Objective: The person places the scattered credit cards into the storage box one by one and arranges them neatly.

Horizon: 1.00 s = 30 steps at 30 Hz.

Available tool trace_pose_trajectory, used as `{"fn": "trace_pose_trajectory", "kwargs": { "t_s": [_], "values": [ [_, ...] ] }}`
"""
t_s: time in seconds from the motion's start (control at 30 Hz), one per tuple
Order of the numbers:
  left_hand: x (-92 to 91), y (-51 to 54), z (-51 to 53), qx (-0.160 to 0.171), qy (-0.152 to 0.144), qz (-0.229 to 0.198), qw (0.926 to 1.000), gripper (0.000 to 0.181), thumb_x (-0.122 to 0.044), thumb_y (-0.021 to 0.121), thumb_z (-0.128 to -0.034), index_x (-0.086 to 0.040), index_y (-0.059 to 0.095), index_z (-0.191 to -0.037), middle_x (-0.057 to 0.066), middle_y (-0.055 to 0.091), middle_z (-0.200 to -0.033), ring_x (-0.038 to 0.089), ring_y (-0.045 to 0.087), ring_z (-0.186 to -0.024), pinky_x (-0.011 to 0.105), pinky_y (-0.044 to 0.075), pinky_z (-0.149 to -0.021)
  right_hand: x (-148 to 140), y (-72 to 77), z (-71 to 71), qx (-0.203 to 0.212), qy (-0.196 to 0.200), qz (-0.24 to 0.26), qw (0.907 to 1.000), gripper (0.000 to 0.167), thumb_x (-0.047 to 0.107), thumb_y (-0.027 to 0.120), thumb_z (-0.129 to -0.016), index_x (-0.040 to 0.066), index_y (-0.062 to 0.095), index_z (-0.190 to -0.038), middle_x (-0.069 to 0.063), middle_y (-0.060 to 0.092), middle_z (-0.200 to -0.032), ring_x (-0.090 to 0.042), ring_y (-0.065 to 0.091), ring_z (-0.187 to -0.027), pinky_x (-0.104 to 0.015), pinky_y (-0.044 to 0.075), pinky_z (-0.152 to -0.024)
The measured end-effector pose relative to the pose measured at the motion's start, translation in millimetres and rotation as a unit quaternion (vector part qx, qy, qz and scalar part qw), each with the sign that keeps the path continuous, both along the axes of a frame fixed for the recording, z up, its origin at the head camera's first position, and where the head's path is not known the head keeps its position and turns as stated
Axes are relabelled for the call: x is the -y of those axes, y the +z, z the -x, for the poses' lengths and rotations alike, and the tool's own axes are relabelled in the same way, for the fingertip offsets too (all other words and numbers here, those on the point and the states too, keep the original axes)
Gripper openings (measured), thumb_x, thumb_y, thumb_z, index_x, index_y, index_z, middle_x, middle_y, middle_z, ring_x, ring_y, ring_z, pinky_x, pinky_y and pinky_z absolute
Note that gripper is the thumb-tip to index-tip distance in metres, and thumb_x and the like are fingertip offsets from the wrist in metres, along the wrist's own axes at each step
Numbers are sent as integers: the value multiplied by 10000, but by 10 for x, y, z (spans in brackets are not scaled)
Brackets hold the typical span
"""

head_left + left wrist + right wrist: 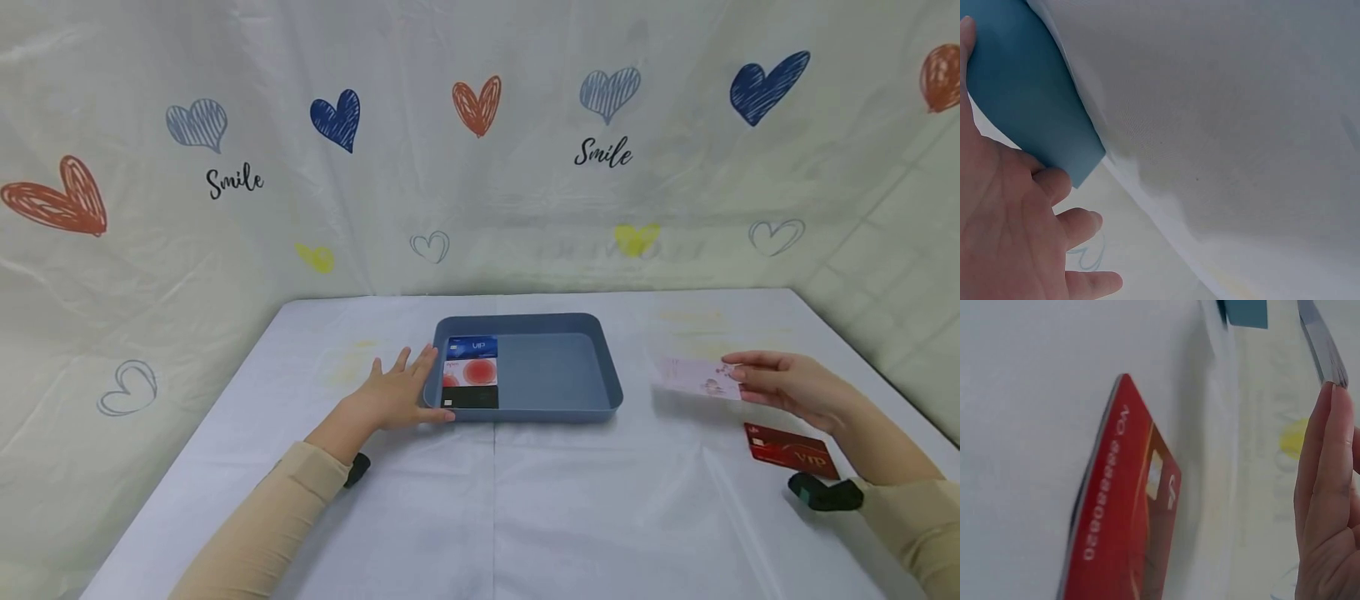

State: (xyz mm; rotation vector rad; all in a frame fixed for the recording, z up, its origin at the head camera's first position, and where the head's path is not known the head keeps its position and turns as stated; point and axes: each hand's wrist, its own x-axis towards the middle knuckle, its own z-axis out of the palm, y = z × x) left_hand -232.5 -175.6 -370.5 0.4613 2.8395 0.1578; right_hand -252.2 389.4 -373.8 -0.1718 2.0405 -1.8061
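Note:
In the head view a blue-grey tray (558, 375) holds several cards along its left side: a blue VIP card (480, 347), a white card with red circles (480, 372) and a dark card (480, 397). The left hand (397, 396), fingers spread, touches the tray's left edge; in the left wrist view the hand (1016, 219) lies by the tray wall (1035, 100). A pale pink card (701, 378) is pinched by the right hand (798, 387), raised over the table; the right wrist view shows that card (1324, 347) edge-on at the fingertips.
A red VIP card (791, 450) lies on the white-covered table (585, 517), in front of the right hand; the right wrist view shows this red card (1125, 506) close up. Behind the table hangs a pale sheet (525, 192) printed with hearts.

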Motion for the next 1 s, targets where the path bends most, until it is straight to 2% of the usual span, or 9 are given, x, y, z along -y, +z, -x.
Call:
{"fn": "trace_pose_trajectory", "kwargs": {
  "t_s": [0.47,0.6,0.8,1.0],
  "values": [
    [26,-25,-10,-54,-59,-20,10000,1167,-759,612,-866,-91,73,-1657,81,93,-1716,393,53,-1556,720,36,-1162,342,233,106,-119,-56,628,9979,334,-1,530,-1054,210,787,-1084,30,703,-1072,-149,703,-878,-271,593,-798],
    [24,-20,-7,-61,-81,0,9999,1172,-763,612,-863,-90,74,-1657,82,91,-1716,394,60,-1555,723,41,-1160,508,279,127,-35,-150,547,9984,324,22,555,-1050,244,791,-1057,51,709,-1070,-151,709,-888,-262,591,-798],
    [18,-3,-17,-30,-64,3,10000,1166,-753,616,-867,-86,77,-1656,90,100,-1714,400,64,-1554,725,46,-1159,788,307,166,16,-278,135,9995,263,86,608,-1039,295,766,-1025,84,696,-1054,-131,698,-885,-244,585,-806],
    [4,15,-27,-37,-86,11,10000,1153,-749,611,-874,-85,86,-1656,87,98,-1715,402,70,-1553,726,52,-1158,990,304,200,-66,-298,-100,9995,177,127,638,-1030,245,732,-1123,84,679,-1067,-127,678,-890,-249,579,-831]
  ]
}}
